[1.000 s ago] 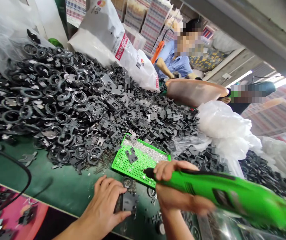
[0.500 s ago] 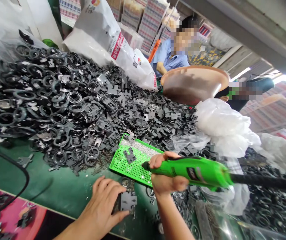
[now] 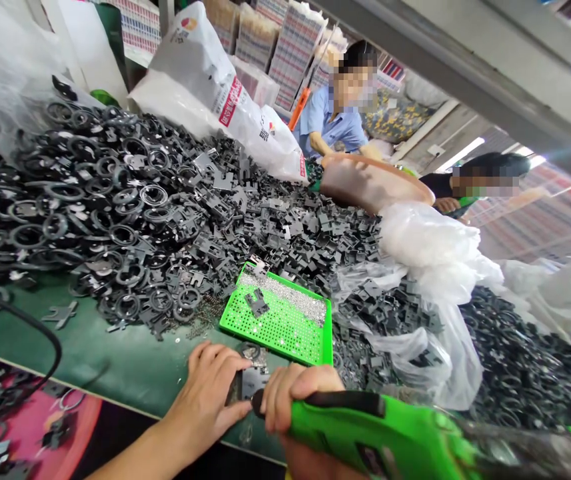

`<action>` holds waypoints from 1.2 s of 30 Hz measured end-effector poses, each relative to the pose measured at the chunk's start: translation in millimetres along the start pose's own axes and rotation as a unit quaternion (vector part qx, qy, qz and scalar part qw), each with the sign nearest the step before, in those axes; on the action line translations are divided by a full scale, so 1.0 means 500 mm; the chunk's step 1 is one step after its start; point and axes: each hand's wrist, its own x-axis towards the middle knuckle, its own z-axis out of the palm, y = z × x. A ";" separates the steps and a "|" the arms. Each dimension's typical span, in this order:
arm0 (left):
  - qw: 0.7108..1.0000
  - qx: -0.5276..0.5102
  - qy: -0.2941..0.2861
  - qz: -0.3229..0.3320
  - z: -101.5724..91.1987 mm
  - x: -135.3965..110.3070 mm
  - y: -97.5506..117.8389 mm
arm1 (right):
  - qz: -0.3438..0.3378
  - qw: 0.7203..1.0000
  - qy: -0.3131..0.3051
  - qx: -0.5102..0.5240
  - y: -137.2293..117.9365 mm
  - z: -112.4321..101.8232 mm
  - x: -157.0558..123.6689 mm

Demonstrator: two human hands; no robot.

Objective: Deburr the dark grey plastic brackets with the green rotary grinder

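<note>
My right hand (image 3: pixel 298 397) is wrapped round a green electric screwdriver (image 3: pixel 365 427), whose black nose points left at a flat grey metal plate (image 3: pixel 254 381). The tip meets the plate's lower right area; whether it touches a screw is hidden by my fingers. My left hand (image 3: pixel 210 387) steadies the plate from the left, forefinger at its top edge and thumb at its lower edge. Just above the plate sits a small dark ring (image 3: pixel 250 351). Behind both hands lies a green perforated tray (image 3: pixel 275 331) with small silver screws or rivets and one loose grey bracket (image 3: pixel 256 303).
A heap of black rings (image 3: pixel 130 233) and grey brackets (image 3: pixel 265 213) covers the bench's far side. Clear plastic bags (image 3: pixel 430 267) lie right. A pink basin (image 3: pixel 80 433) of parts stands lower left, near a black cable (image 3: pixel 30 320). Two co-workers sit beyond.
My right hand has brought the screwdriver from over the green tray down and left to the grey plate. My left hand stays at the plate. A co-worker's tan basin has tilted.
</note>
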 end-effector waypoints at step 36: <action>0.997 0.003 0.019 0.078 -0.052 0.004 -0.033 | 0.046 0.864 0.139 -0.482 -0.019 -0.303 -0.039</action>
